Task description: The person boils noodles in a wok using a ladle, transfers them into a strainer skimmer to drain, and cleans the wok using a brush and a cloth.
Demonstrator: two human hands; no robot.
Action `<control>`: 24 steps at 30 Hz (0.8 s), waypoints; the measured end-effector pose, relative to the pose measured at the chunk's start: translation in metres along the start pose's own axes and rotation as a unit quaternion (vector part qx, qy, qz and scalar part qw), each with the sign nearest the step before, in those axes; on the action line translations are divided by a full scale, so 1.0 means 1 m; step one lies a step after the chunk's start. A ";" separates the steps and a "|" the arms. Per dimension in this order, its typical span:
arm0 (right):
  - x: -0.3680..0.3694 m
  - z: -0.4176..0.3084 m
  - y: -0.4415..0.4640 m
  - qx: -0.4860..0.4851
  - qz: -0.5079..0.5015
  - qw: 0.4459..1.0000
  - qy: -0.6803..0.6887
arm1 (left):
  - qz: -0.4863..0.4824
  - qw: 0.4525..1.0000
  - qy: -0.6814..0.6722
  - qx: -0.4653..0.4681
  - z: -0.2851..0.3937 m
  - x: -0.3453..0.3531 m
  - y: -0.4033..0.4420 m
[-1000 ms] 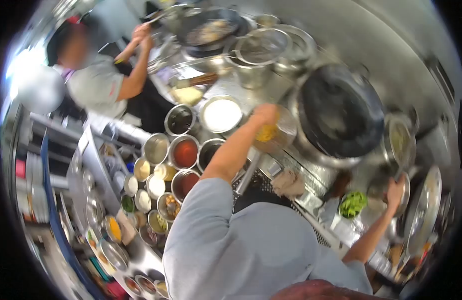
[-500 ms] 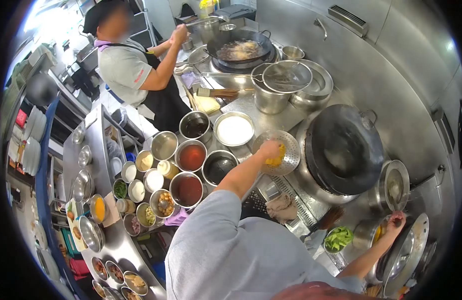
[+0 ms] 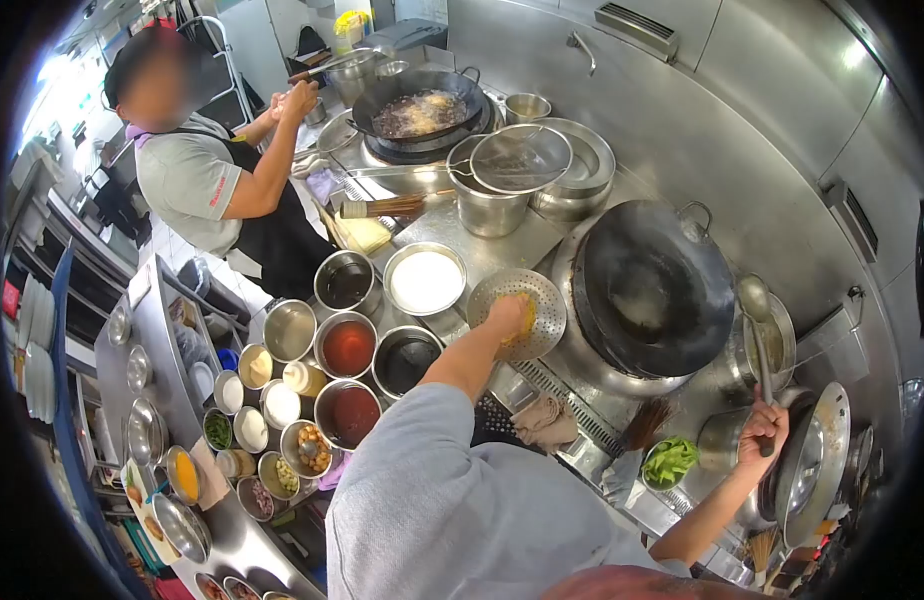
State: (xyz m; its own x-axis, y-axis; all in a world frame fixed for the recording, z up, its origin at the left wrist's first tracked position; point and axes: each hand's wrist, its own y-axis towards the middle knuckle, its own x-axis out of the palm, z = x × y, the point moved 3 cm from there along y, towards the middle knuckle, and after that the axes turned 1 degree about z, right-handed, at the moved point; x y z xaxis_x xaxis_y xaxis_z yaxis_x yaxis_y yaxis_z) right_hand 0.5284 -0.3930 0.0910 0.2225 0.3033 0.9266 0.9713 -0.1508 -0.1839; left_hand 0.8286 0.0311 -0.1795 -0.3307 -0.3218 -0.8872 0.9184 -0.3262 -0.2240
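A cook's right grip, at the right of the frame, closes around the dark handle end of a long grey metal ladle, one finger lying along the shaft; the ladle's bowl sits over a round steel pot near the right edge. At the centre, the left grip reaches over a round, perforated steel skimmer, beside a small patch of yellow food; its fingertips are hidden, so whether it holds anything cannot be told. The step in hand looks to be handling the yellow food, with the ladle at the ready; a next move would call for a level skimmer and clearance from the wide black metal wok just right of it. Chopped green leaves fill a bowl at lower right. Left of centre, round steel containers cluster on the stainless-steel table, among them one of white contents and one of red liquid. At upper left, a co-worker in a grey shirt stands near a second black wok; red lettering on the sleeve is too small to read, and no brand or label is legible elsewhere.
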 end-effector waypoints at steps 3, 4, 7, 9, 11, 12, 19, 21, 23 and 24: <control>0.006 0.036 -0.005 0.044 -0.018 0.999 -0.002 | 0.035 0.999 0.008 0.024 -0.006 -0.004 0.006; 0.012 0.053 -0.007 0.071 -0.029 0.997 0.004 | 0.035 0.999 0.007 0.022 -0.006 -0.006 0.006; 0.026 0.096 -0.013 0.094 -0.020 0.995 0.006 | 0.052 0.996 -0.068 -0.008 0.002 -0.019 -0.002; 0.025 0.118 -0.014 0.124 -0.010 0.992 0.009 | 0.037 0.995 -0.091 -0.011 0.007 -0.026 -0.007; 0.025 0.136 -0.016 0.131 -0.006 0.991 -0.004 | 0.047 0.994 -0.101 -0.010 0.003 -0.015 0.002; 0.027 0.146 -0.017 0.151 -0.007 0.988 -0.009 | 0.057 0.992 -0.114 -0.007 0.002 -0.011 0.007; 0.036 0.186 -0.020 0.208 0.006 0.973 -0.098 | 0.063 0.993 -0.087 0.044 0.002 -0.014 0.030; 0.036 0.194 -0.021 0.211 0.018 0.959 -0.190 | 0.062 0.992 -0.089 0.057 0.007 -0.019 0.036; 0.044 0.202 -0.024 0.210 0.032 0.948 -0.235 | 0.028 0.998 -0.022 0.059 0.018 -0.028 0.038; 0.045 0.205 -0.025 0.200 0.038 0.929 -0.309 | -0.010 0.997 0.045 0.058 0.023 -0.033 0.036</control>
State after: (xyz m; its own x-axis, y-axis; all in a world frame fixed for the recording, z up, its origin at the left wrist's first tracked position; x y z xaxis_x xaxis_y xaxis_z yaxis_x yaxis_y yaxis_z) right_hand 0.5314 -0.1823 0.0704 0.1781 0.8066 0.5637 0.8769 0.1298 -0.4627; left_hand 0.8674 0.0099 -0.1489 -0.3238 -0.2343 -0.9167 0.8787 -0.4337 -0.1995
